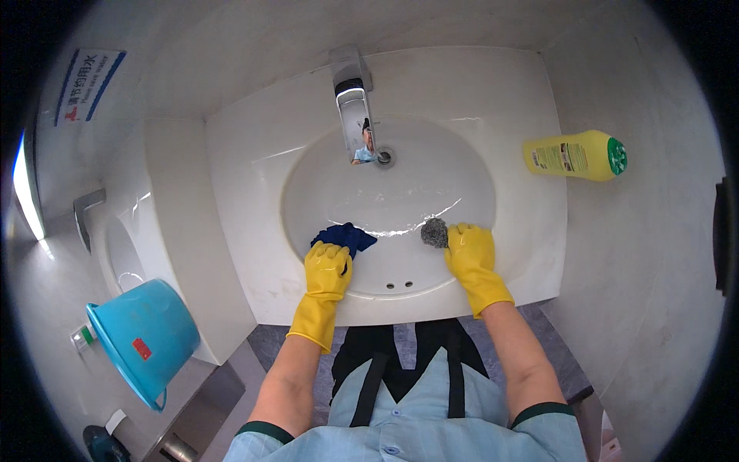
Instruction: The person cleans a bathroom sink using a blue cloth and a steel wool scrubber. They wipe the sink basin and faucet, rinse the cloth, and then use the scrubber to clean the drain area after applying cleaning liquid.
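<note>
While the left hand grips a navy cloth | its long axis runs crosswise, corner pointing right | right hand grasps roundish grey scourer | both within basin, near side

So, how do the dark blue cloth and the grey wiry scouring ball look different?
The dark blue cloth is loosely bunched with pointed corners; the grey wiry scouring ball is rounded. The cloth looks larger than the ball. The cloth is in the yellow-gloved left hand, the ball in the yellow-gloved right hand. Both are in the near half of the white oval basin.
</note>
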`<act>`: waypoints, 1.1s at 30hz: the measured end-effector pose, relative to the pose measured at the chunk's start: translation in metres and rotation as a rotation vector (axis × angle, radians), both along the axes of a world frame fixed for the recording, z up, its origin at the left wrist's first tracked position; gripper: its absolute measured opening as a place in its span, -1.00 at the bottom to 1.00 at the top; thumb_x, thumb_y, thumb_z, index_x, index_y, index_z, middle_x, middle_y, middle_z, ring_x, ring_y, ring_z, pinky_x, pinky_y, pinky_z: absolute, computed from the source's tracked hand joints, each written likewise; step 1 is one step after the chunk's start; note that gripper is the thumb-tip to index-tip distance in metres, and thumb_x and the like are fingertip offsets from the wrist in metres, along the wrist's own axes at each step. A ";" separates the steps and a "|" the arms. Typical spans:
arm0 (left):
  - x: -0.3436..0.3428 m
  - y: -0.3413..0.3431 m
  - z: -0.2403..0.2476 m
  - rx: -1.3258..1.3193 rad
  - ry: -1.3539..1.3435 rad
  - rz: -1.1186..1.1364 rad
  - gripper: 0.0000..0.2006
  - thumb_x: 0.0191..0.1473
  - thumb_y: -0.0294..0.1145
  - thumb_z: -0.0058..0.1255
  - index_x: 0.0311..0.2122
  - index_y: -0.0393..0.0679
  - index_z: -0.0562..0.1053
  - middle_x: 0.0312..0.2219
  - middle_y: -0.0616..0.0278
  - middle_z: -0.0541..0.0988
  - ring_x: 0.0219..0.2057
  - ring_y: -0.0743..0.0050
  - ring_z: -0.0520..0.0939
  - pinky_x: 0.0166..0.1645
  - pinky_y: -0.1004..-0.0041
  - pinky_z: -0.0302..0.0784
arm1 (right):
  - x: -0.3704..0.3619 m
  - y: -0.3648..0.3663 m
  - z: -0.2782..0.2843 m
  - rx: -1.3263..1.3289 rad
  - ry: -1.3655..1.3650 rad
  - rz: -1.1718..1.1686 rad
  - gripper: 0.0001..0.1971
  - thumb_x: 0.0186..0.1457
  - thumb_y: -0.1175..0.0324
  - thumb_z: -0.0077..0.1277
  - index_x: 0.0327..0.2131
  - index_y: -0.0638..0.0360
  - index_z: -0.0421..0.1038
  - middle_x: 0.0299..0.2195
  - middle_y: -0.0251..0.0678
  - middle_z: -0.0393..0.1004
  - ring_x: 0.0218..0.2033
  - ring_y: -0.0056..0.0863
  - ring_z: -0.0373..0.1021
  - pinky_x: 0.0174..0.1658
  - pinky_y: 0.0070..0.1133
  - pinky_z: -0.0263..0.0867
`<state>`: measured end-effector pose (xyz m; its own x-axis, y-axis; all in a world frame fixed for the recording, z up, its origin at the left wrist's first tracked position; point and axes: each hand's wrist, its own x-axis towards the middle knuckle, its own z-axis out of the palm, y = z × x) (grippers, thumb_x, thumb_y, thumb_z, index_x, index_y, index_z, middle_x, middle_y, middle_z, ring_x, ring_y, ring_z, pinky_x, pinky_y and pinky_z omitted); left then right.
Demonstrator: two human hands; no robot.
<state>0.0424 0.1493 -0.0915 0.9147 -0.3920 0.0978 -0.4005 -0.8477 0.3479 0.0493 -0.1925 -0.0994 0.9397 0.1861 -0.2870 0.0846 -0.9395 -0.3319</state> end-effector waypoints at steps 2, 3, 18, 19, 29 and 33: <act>0.001 0.000 0.001 -0.011 -0.020 -0.001 -0.86 -0.11 -0.47 0.25 -0.35 -0.09 0.61 -0.38 0.21 0.62 -0.25 0.10 0.63 -0.03 0.13 0.55 | 0.000 0.000 0.004 0.003 -0.040 0.020 -0.81 -0.05 0.36 0.19 -0.30 0.14 0.56 -0.30 -0.19 0.62 -0.26 -0.16 0.56 -0.20 -0.20 0.44; 0.001 0.000 0.000 -0.015 -0.016 -0.001 -0.86 -0.11 -0.47 0.25 -0.35 -0.09 0.61 -0.38 0.21 0.62 -0.25 0.10 0.63 -0.04 0.13 0.55 | -0.002 0.000 0.002 0.002 -0.045 0.016 -0.80 -0.05 0.35 0.19 -0.30 0.14 0.56 -0.30 -0.19 0.62 -0.26 -0.16 0.56 -0.20 -0.20 0.44; -0.002 -0.001 0.000 -0.037 -0.077 0.023 -0.92 -0.11 -0.46 0.22 -0.42 -0.11 0.58 -0.49 0.19 0.57 -0.34 0.07 0.62 -0.11 0.15 0.55 | -0.002 0.002 0.004 -0.035 -0.106 -0.001 -0.77 -0.10 0.29 0.29 -0.35 0.14 0.55 -0.34 -0.18 0.61 -0.27 -0.12 0.56 -0.18 -0.22 0.47; -0.003 -0.001 0.000 -0.045 -0.071 0.026 -0.93 -0.11 -0.47 0.22 -0.43 -0.11 0.58 -0.50 0.19 0.58 -0.35 0.07 0.62 -0.11 0.15 0.55 | -0.002 0.002 0.005 -0.043 -0.090 0.000 -0.77 -0.09 0.28 0.29 -0.35 0.14 0.55 -0.34 -0.18 0.61 -0.27 -0.12 0.56 -0.17 -0.23 0.47; -0.007 0.005 -0.004 0.012 -0.027 0.046 -0.88 -0.11 -0.44 0.25 -0.37 -0.11 0.62 -0.43 0.16 0.62 -0.29 0.00 0.63 -0.07 0.10 0.56 | 0.002 0.005 0.010 -0.086 -0.027 -0.019 -0.78 -0.03 0.26 0.28 -0.31 0.13 0.57 -0.29 -0.17 0.62 -0.20 -0.09 0.55 -0.07 -0.22 0.46; -0.008 0.003 -0.005 0.092 -0.019 0.076 -0.82 -0.08 -0.36 0.26 -0.30 -0.10 0.62 -0.32 0.14 0.64 -0.20 0.00 0.63 -0.02 0.03 0.54 | 0.001 0.004 0.006 -0.082 -0.052 -0.011 -0.79 -0.03 0.26 0.28 -0.32 0.12 0.58 -0.29 -0.16 0.62 -0.21 -0.07 0.54 -0.08 -0.20 0.46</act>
<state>0.0344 0.1520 -0.0964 0.9404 -0.3299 0.0819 -0.3397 -0.9038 0.2601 0.0499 -0.1889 -0.0936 0.9556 0.1533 -0.2517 0.0889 -0.9643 -0.2495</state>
